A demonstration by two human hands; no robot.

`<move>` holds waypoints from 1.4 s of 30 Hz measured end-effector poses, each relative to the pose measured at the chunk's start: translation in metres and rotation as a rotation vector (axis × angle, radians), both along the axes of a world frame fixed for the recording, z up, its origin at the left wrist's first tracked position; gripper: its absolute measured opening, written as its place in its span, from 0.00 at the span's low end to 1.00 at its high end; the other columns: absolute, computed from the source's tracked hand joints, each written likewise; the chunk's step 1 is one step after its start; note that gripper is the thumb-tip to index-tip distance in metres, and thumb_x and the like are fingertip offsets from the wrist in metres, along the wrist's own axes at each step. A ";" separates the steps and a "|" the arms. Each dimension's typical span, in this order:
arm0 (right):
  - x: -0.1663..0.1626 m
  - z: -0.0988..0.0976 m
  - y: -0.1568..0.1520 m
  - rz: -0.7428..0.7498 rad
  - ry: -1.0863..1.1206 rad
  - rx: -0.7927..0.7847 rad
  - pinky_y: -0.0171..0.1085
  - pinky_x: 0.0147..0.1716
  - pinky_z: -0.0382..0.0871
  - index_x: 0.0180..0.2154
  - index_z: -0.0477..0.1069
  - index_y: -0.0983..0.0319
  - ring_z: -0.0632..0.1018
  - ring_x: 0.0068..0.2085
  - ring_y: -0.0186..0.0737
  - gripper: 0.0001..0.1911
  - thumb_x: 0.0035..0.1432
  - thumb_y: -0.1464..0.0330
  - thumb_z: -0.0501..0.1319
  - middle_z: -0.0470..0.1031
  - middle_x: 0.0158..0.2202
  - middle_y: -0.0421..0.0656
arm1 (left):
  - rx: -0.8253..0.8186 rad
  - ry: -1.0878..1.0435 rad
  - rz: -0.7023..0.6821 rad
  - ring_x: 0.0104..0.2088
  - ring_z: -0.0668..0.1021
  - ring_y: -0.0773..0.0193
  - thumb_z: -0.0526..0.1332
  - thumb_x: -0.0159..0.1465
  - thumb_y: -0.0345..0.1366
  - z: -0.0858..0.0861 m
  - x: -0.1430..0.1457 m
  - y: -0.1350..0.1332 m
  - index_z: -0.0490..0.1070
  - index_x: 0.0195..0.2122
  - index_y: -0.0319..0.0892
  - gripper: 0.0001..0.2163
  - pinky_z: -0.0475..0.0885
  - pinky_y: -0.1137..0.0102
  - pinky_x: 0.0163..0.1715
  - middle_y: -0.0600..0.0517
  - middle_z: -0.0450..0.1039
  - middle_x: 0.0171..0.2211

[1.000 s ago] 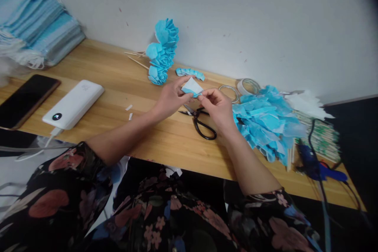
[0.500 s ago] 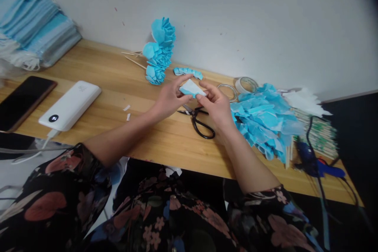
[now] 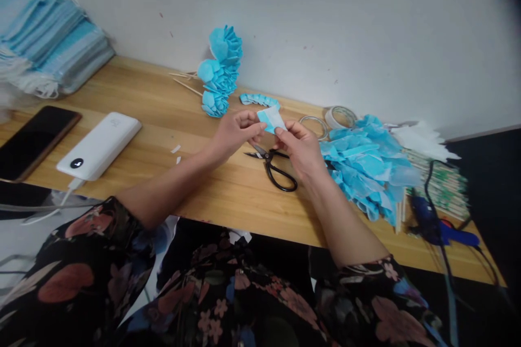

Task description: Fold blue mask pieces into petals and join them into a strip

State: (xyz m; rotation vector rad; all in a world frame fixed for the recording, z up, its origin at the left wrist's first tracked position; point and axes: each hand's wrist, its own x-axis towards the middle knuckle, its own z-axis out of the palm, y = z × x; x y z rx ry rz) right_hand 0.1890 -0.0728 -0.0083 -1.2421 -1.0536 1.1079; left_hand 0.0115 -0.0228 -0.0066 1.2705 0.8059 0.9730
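Head camera, taking the blue-and-white piece as the clock's centre: between nine and ten o'clock, far out, is a stack of blue masks [image 3: 61, 38]; at nine lie a dark phone [image 3: 38, 141] and a white power bank [image 3: 101, 143], whose round display is lit but too small to read, with faint grey marks on top, also unreadable. At ten, blue flowers [image 3: 220, 84] lie with their stems toward nine. The left hand [image 3: 240, 130] pinches the piece's blue edge between thumb and curled fingers. That blue-and-white piece [image 3: 271, 119], a small, flat, four-cornered folded scrap, bright blue at its left and whitish at its right, is held above the table [image 3: 228, 195], its slightly longer axis running from ten toward four. Black-handled scissors [image 3: 280, 179] lie at six, blades toward ten. The right hand [image 3: 301, 149] grips the whitish end, thumb on top. Tape rolls [image 3: 342, 114] sit at three, loose blue petals [image 3: 368, 168] near four, and a blue glue gun [image 3: 458, 235] farther out at four.
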 end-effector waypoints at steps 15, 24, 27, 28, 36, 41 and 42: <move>-0.006 -0.002 -0.003 0.046 0.096 -0.088 0.30 0.27 0.73 0.30 0.76 0.58 0.73 0.26 0.28 0.21 0.42 0.56 0.81 0.72 0.25 0.33 | 0.336 0.147 0.180 0.26 0.71 0.72 0.68 0.62 0.25 -0.008 0.006 0.000 0.64 0.31 0.43 0.12 0.65 0.74 0.29 0.59 0.68 0.27; -0.006 0.001 -0.003 0.025 0.119 -0.085 0.30 0.28 0.74 0.30 0.77 0.59 0.74 0.26 0.27 0.19 0.43 0.56 0.81 0.75 0.27 0.33 | 0.481 0.161 0.051 0.30 0.76 0.70 0.65 0.69 0.34 -0.017 0.004 0.004 0.73 0.36 0.41 0.05 0.70 0.74 0.30 0.55 0.75 0.30; -0.006 0.001 -0.003 0.026 0.126 -0.090 0.30 0.28 0.73 0.29 0.78 0.59 0.74 0.25 0.27 0.20 0.42 0.56 0.82 0.75 0.26 0.33 | 0.462 0.173 0.062 0.28 0.75 0.70 0.63 0.71 0.34 -0.017 0.003 0.005 0.73 0.35 0.41 0.06 0.69 0.75 0.28 0.55 0.73 0.28; -0.006 0.001 -0.003 0.027 0.128 -0.092 0.30 0.27 0.73 0.29 0.78 0.59 0.74 0.25 0.27 0.20 0.41 0.56 0.82 0.75 0.26 0.33 | 0.443 0.168 0.072 0.27 0.75 0.71 0.64 0.70 0.33 -0.017 0.002 0.005 0.73 0.35 0.41 0.05 0.69 0.75 0.28 0.56 0.73 0.27; -0.006 -0.001 -0.003 0.036 0.097 -0.088 0.30 0.27 0.72 0.29 0.78 0.59 0.74 0.24 0.27 0.20 0.41 0.55 0.82 0.75 0.24 0.33 | 0.213 0.063 0.070 0.26 0.75 0.72 0.67 0.65 0.26 -0.009 0.004 0.003 0.72 0.36 0.40 0.05 0.71 0.77 0.26 0.57 0.74 0.28; -0.004 -0.003 -0.002 0.032 0.068 -0.069 0.31 0.27 0.72 0.30 0.78 0.58 0.74 0.25 0.29 0.20 0.43 0.54 0.81 0.75 0.24 0.33 | 0.248 0.066 0.078 0.27 0.75 0.73 0.68 0.64 0.25 -0.009 0.004 0.003 0.73 0.35 0.39 0.05 0.71 0.78 0.27 0.56 0.75 0.29; -0.004 -0.003 -0.002 0.028 0.067 -0.068 0.31 0.27 0.72 0.30 0.78 0.58 0.74 0.25 0.29 0.20 0.43 0.54 0.80 0.75 0.25 0.33 | 0.269 0.064 0.077 0.27 0.74 0.74 0.67 0.65 0.25 -0.009 0.004 0.003 0.73 0.35 0.39 0.05 0.71 0.78 0.27 0.56 0.74 0.28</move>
